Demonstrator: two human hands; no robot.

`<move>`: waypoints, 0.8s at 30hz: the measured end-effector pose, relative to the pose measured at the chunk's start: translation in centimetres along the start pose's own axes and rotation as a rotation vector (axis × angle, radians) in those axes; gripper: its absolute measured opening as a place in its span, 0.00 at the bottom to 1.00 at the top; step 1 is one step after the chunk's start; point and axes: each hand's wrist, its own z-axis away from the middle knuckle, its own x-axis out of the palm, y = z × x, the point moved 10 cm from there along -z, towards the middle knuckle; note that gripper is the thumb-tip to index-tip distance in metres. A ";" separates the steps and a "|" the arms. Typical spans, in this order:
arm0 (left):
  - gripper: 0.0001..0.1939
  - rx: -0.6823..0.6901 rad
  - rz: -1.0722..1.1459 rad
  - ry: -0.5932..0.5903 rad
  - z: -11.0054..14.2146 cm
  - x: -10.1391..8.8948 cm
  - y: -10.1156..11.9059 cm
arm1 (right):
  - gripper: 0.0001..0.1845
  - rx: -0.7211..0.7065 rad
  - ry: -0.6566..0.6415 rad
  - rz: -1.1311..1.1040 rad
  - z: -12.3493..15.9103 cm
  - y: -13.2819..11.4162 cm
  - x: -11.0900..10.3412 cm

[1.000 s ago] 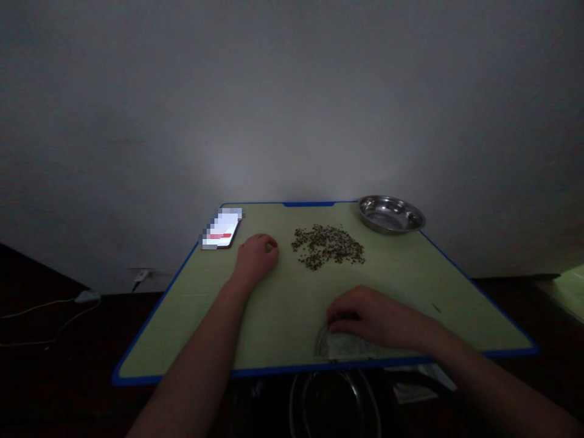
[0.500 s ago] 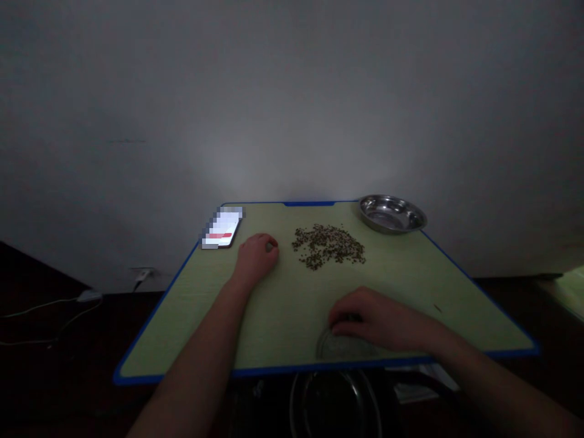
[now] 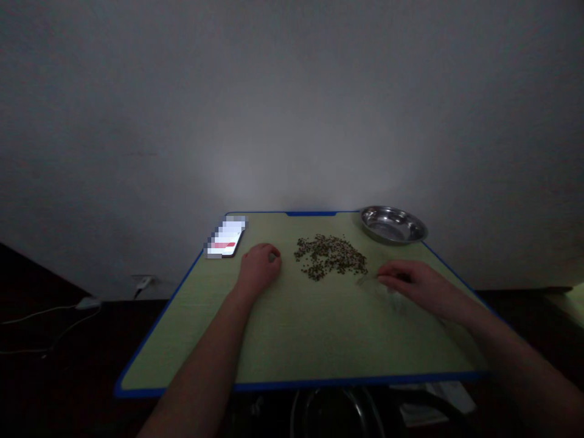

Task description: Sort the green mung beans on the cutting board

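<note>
My left hand (image 3: 260,267) rests on the table left of a spread of small dark and pale beans or seeds (image 3: 331,255). Its fingers are curled in, and whatever may be inside them is too dim to make out. To the right of the pile, my right hand (image 3: 410,283) is closed in a pinch just above the table. From its fingertips hangs a thin see-through piece (image 3: 367,280), which looks like clear plastic and is blurred. Its lower part shows faintly below the hand.
A shiny steel bowl (image 3: 392,226) stands at the back right corner. At the back left lies a phone (image 3: 227,238) with a lit screen. The table (image 3: 292,347) has a blue rim and meets a pale wall. Below its front edge is a round lidded pot (image 3: 335,413).
My right hand has moved from the table's front, up and to the right, carrying the see-through piece off the surface. My left hand stays put. The view has tilted up slightly.
</note>
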 end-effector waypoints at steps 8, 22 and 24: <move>0.11 -0.001 -0.018 -0.007 0.0 -0.1 0.1 | 0.15 0.210 0.202 0.194 -1.2 8.3 -4.4; 0.12 0.016 -0.009 0.003 -0.1 -0.3 -0.4 | 0.13 0.103 0.168 0.193 -4.5 5.0 -0.7; 0.12 0.012 -0.015 -0.006 -0.1 -0.3 -0.3 | 0.13 0.081 0.129 0.183 -3.9 4.2 0.1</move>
